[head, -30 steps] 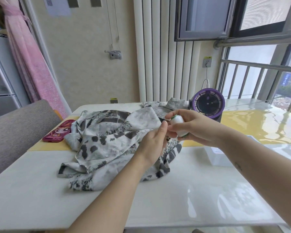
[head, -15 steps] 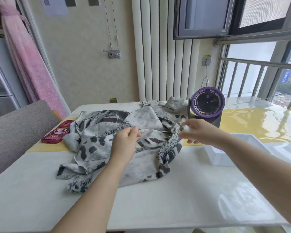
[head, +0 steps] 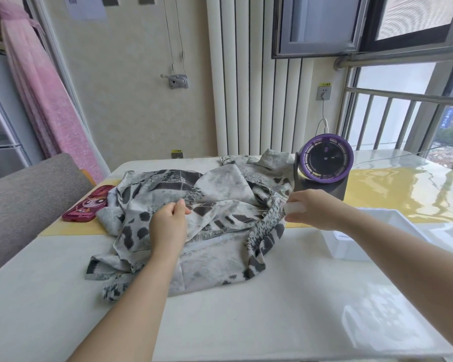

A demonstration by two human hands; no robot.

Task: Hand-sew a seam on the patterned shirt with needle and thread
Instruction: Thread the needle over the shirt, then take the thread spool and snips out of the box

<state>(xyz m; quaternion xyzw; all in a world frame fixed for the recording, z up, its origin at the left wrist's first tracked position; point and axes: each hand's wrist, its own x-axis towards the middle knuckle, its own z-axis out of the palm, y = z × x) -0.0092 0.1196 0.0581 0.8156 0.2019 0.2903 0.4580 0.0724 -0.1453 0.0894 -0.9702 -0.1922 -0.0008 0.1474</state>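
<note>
The white table (head: 246,322) stood against a pale wall with a ribbed white radiator (head: 246,87) and a railed window off to the right; a pink curtain (head: 45,100) hung at the far left, and a grey chair (head: 24,194) sat at the table's left edge; the shirt (head: 220,194), pale grey with dark patches, lay crumpled in a heap on the middle of the table, its far edge near the radiator; my left hand (head: 168,226) was over the left part of the heap, thumb and forefinger pinched together on the thread (head: 233,207); the thread ran taut from that pinch across the shirt to my right hand (head: 317,210), which was at the shirt's right edge, well apart from the left, its fingers curled round a small white spool (head: 294,207) too blurred for me to say more of it; whether a needle sat in either pinch I could not tell; a round fan (head: 324,159) with a purple rim stood just behind my right hand, beside the shirt's far corner; a white box (head: 351,248) sat on the table under my right forearm; a red phone (head: 87,207) with a cartoon face lay on a yellow mat (head: 63,228) just left of the shirt.
</note>
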